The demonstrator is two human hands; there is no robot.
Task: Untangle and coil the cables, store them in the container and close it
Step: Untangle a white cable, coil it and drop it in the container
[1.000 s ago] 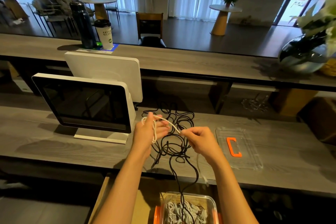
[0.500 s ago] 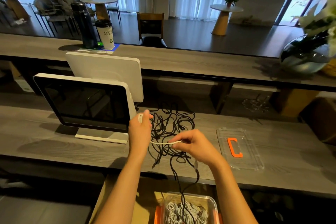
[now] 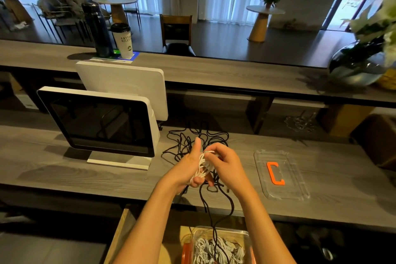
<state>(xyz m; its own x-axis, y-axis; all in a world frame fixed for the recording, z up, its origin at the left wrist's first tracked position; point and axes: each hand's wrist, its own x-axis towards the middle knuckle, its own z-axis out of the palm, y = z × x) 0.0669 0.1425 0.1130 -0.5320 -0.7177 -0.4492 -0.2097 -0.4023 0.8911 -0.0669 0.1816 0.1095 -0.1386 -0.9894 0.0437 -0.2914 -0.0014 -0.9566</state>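
White thin cable (image 3: 203,164) is being coiled round the left hand (image 3: 188,169) above the grey wood bench (image 3: 64,169), right hand (image 3: 225,162) fingers pinching it; next prob. into clear plastic container (image 3: 216,244) below.

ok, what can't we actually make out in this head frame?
- White cable: loop count and free end hidden between left hand and right hand.
- Container: cut off by the bottom edge, latches unseen.
- Black cable: tangle partly behind the hands.
- Coffee cup: print too small to read fully.
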